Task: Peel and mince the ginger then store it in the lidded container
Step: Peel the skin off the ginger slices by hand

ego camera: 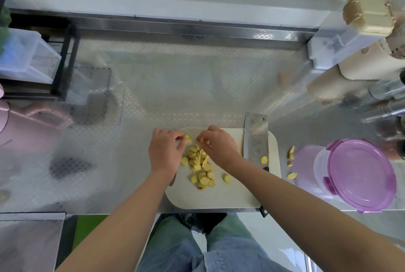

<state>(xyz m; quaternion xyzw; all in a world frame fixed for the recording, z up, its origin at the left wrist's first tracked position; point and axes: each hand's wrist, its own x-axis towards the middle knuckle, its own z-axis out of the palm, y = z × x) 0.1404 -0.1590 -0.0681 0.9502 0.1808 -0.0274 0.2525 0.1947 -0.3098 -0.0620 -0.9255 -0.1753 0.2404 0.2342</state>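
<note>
Several yellow ginger slices (200, 169) lie in a loose heap on the cream cutting board (219, 197). My left hand (164, 153) pinches one slice at the heap's far-left end. My right hand (219, 144) pinches another slice at the heap's top. A cleaver (256, 138) lies flat on the board's right side, its handle hidden under my right forearm. To the right stands the clear container with its purple lid (361, 173) on.
Ginger peel scraps (291, 162) lie on the steel counter between board and container. A pink jug (26, 122) sits far left, a black rack with clear bins (28, 59) behind it. Cream appliances (368, 63) and metal items crowd the far right.
</note>
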